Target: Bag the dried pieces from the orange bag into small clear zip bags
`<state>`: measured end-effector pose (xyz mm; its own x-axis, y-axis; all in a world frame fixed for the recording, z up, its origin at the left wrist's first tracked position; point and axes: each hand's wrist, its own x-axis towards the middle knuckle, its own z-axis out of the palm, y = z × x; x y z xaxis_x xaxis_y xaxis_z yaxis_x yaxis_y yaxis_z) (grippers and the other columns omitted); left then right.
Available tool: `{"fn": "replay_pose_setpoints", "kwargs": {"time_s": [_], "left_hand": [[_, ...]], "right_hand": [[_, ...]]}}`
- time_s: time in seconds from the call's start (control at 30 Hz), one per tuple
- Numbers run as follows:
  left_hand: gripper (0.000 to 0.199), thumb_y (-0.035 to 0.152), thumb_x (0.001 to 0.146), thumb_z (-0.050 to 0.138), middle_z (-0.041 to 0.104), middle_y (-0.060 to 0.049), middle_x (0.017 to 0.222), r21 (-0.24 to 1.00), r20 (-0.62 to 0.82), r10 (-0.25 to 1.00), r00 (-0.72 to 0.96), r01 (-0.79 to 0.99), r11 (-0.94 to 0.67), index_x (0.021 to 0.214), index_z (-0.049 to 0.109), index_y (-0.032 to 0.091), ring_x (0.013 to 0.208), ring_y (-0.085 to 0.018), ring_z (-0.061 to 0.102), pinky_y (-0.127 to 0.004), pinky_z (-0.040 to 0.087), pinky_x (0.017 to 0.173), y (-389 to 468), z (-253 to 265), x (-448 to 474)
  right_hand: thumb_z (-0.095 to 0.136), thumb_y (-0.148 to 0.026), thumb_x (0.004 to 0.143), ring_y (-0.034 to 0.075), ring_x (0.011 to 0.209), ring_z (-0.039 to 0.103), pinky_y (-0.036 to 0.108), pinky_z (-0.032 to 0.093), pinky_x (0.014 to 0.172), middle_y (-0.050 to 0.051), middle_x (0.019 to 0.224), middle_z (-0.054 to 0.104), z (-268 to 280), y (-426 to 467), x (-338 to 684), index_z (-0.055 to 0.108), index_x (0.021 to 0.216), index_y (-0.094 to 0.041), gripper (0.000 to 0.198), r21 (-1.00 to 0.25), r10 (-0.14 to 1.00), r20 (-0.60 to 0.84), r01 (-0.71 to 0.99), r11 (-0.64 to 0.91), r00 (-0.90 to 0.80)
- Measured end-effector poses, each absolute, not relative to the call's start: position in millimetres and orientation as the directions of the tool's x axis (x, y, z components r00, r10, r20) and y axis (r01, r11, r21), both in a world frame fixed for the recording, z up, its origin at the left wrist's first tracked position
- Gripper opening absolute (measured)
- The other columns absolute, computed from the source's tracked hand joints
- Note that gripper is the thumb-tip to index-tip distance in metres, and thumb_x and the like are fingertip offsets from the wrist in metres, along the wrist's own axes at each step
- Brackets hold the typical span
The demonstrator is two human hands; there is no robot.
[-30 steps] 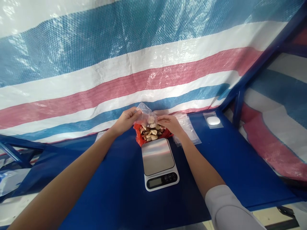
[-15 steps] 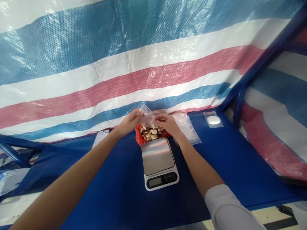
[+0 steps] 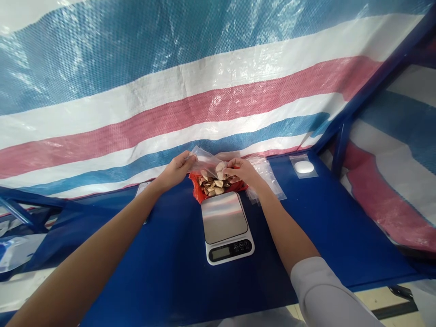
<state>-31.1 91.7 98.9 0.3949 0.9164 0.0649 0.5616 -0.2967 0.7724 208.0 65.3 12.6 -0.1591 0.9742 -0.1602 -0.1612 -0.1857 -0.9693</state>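
Note:
My left hand point(image 3: 177, 170) pinches one end of a clear plastic bag point(image 3: 204, 160) and is closed on it. At the bag's other end, my right hand point(image 3: 242, 171) is closed too, its fingertips bunched at the plastic beside a pale slice point(image 3: 220, 170). Whether that slice is inside the bag is hard to make out. Just below lies an open red plastic bag point(image 3: 196, 193) holding several beige-and-brown dried slices point(image 3: 215, 186), like mushroom pieces. A white digital kitchen scale point(image 3: 225, 218) with a bare steel plate stands in front of it.
Flat clear zip bags point(image 3: 269, 179) lie right of the red bag. Farther right is a small clear bag with a white oval thing point(image 3: 304, 167). A phone point(image 3: 141, 188) sits partly behind my left forearm. Striped tarpaulin point(image 3: 211, 109) hangs behind the blue table point(image 3: 170, 268).
My hands have moved apart, stretching the clear bag sideways between them. The pale slice now shows by my right fingertips. The view has shifted slightly.

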Motion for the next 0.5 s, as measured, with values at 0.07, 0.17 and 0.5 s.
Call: {"fn": "replay_pose_setpoints", "kwargs": {"time_s": [0.07, 0.17, 0.5], "left_hand": [[0.053, 0.073, 0.087, 0.05, 0.049, 0.003, 0.071, 0.771, 0.059, 0.917, 0.394, 0.566, -0.293, 0.083, 0.051, 0.02, 0.065, -0.013, 0.046, -0.026, 0.04, 0.06, 90.8, 99.9, -31.5], [0.054, 0.073, 0.086, 0.05, 0.049, 0.003, 0.07, 0.756, 0.062, 0.917, 0.394, 0.581, -0.301, 0.081, 0.05, 0.02, 0.064, -0.013, 0.046, -0.026, 0.04, 0.06, 90.2, 101.3, -31.5], [0.062, 0.082, 0.082, 0.049, 0.055, 0.0, 0.071, 0.73, 0.08, 0.928, 0.364, 0.612, -0.303, 0.082, 0.056, 0.02, 0.066, -0.015, 0.05, -0.029, 0.044, 0.064, 97.5, 99.4, -40.9]], "right_hand": [[0.087, -0.04, 0.066, 0.016, 0.067, 0.067, 0.026, 0.057, 0.055, 0.003, 0.079, 0.07, 11.3, 65.3, 209.2, 0.058, 0.075, -0.02, 0.037, -0.969, 0.97, -0.164, -0.153, -0.192, -0.177], [0.087, -0.04, 0.066, 0.015, 0.065, 0.067, 0.026, 0.056, 0.055, 0.002, 0.078, 0.07, 9.8, 65.7, 210.8, 0.059, 0.076, -0.02, 0.037, -0.969, 0.97, -0.152, -0.166, -0.185, -0.19], [0.091, -0.042, 0.061, 0.014, 0.068, 0.067, 0.022, 0.055, 0.053, 0.002, 0.086, 0.071, 11.9, 66.6, 216.1, 0.065, 0.087, -0.02, 0.043, -0.946, 0.972, -0.168, -0.249, -0.205, -0.163]]}}
